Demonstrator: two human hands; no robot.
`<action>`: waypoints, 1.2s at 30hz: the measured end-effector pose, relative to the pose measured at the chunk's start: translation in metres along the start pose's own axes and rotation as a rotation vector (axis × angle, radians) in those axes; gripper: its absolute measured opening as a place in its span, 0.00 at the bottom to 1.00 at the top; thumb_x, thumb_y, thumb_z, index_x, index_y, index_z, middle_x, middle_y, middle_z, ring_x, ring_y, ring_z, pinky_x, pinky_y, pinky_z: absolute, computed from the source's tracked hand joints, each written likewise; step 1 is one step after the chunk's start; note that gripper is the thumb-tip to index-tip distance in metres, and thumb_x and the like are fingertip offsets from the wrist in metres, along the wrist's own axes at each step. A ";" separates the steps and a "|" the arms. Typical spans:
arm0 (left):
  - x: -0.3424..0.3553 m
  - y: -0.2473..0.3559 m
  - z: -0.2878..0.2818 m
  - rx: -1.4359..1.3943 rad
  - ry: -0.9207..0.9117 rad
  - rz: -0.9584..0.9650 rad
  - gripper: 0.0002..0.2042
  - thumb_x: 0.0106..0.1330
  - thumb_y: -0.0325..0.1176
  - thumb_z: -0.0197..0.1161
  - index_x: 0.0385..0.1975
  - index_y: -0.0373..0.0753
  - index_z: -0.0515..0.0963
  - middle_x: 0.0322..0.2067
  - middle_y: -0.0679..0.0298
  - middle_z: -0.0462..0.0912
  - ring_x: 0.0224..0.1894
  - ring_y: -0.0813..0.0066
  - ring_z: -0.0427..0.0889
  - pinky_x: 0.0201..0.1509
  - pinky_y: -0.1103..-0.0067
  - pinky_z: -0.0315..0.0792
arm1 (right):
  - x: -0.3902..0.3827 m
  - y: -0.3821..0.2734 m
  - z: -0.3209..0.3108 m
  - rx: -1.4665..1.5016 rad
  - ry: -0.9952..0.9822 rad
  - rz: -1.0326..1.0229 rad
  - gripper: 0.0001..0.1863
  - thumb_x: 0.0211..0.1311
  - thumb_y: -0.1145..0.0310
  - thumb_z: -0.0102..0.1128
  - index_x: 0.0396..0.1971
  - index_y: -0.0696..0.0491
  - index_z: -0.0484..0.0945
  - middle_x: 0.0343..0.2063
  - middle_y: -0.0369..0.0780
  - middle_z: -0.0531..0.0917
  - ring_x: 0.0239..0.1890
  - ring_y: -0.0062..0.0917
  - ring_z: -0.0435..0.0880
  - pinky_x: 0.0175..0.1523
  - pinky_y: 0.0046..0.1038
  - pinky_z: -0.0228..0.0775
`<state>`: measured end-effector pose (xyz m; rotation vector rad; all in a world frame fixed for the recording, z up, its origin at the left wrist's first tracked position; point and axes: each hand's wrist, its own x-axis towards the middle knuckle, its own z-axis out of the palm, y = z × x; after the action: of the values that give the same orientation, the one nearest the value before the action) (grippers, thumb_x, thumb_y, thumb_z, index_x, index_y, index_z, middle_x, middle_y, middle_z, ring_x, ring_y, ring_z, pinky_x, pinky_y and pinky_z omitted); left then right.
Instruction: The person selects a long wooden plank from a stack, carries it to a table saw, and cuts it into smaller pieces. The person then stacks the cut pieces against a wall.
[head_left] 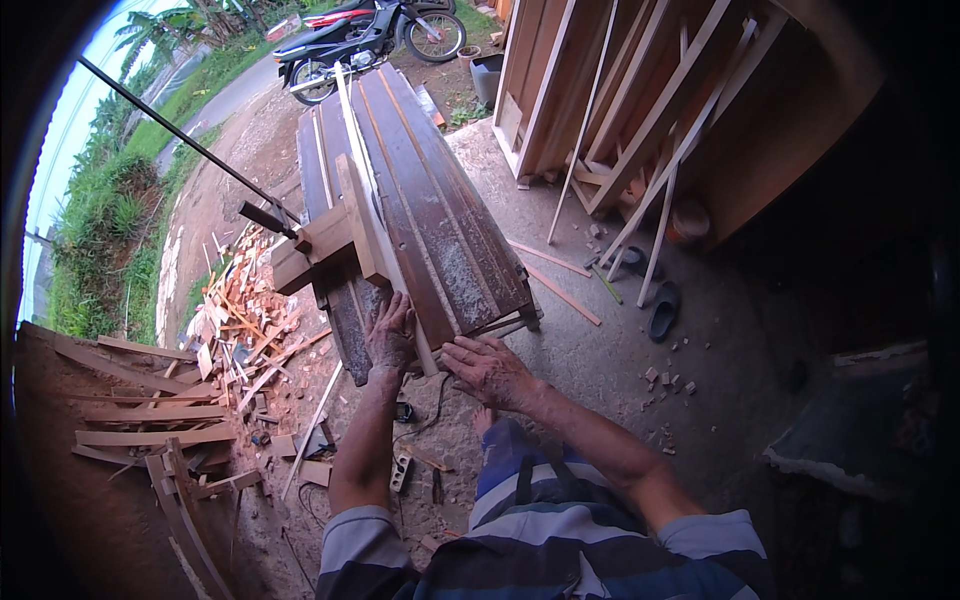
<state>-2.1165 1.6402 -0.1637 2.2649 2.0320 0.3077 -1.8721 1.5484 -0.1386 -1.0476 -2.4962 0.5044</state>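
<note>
A long, narrow wooden strip (408, 300) lies lengthwise along a dark plank-topped workbench (420, 200), and its near end sticks out past the bench's front edge. My left hand (390, 335) presses on the left side of the strip with its fingers stretched forward. Across from it, my right hand (490, 372) has its fingertips against the strip's near end; its thumb is mostly hidden. Just ahead of my left hand, a wooden guide board (362, 225) stands along the strip, joined to a thick wooden block (325, 245).
Pale sawdust (460, 280) covers part of the benchtop. Offcuts (245, 325) are heaped on the floor at left, beside curved wooden pieces (150, 435). Tall wooden panels (640, 100) lean at the right, near a dark sandal (663, 312). A motorcycle (370, 50) stands beyond the bench.
</note>
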 end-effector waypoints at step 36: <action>0.050 0.039 -0.012 -0.178 0.018 -0.598 0.17 0.72 0.52 0.59 0.59 0.67 0.81 0.71 0.63 0.69 0.77 0.54 0.56 0.80 0.52 0.42 | 0.573 0.440 -0.133 -0.095 -0.212 -0.238 0.25 0.78 0.56 0.47 0.66 0.55 0.72 0.65 0.49 0.75 0.68 0.44 0.72 0.73 0.37 0.62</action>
<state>-2.0761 1.6845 -0.1397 1.4672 2.4455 0.4306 -1.9177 2.2806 -0.1082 -0.7473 -2.8093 0.4493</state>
